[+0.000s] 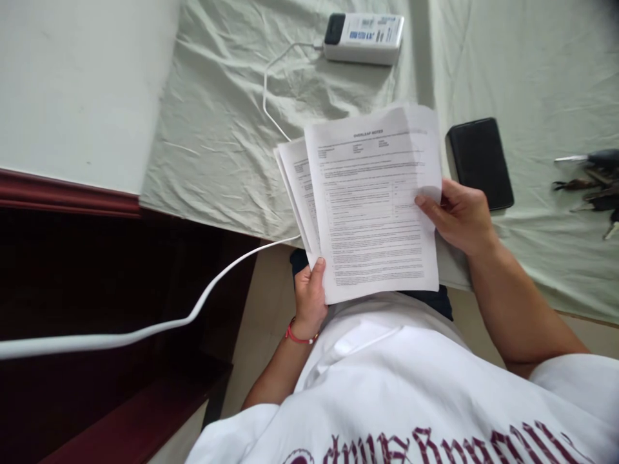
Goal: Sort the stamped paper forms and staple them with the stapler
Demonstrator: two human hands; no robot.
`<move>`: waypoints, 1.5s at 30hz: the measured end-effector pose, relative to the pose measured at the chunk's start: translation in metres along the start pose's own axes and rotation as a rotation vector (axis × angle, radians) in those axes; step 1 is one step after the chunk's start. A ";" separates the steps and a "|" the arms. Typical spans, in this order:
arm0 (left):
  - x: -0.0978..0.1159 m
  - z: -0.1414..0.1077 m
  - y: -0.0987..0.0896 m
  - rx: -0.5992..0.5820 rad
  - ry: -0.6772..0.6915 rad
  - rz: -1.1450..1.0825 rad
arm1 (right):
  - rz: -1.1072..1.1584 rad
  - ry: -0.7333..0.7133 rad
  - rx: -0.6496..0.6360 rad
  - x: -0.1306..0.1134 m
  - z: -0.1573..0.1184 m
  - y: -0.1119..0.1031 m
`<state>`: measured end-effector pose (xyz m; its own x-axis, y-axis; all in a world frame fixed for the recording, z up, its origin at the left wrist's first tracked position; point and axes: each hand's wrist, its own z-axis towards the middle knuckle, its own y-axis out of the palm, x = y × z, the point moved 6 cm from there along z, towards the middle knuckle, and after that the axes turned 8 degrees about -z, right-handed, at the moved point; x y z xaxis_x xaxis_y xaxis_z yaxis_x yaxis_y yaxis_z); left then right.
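Several printed paper sheets are held up over the table's near edge. The front sheet (372, 212), headed "Overleaf Notes", overlaps the other sheets (298, 183), which fan out to its left. My left hand (311, 293), with a red bracelet at the wrist, pinches the sheets at their lower left, thumb in front. My right hand (459, 212) grips the front sheet's right edge, its thumb on the print and its fingers partly hidden behind. Whether the right hand also holds sheets behind the front one, I cannot tell.
A white power bank (365, 38) with a white cable (217, 283) lies at the back of the cloth-covered table (222, 129). The cable passes behind the papers and runs off left. A black wallet-like case (480, 163) and a bunch of keys (597, 180) lie right.
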<state>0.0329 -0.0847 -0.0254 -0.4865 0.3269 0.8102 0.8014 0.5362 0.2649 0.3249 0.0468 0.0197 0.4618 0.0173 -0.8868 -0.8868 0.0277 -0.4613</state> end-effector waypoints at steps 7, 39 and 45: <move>-0.007 0.007 0.006 -0.004 -0.059 -0.016 | -0.125 -0.051 0.073 -0.001 0.001 -0.010; 0.000 0.008 0.009 0.030 0.024 -0.066 | 0.471 -0.122 0.399 -0.008 0.007 -0.035; -0.002 0.008 0.009 0.008 0.009 -0.076 | 0.662 -0.102 0.362 -0.001 0.014 -0.041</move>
<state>0.0387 -0.0747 -0.0289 -0.5426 0.2784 0.7925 0.7597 0.5652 0.3215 0.3611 0.0593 0.0394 -0.1502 0.2360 -0.9601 -0.9266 0.3049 0.2199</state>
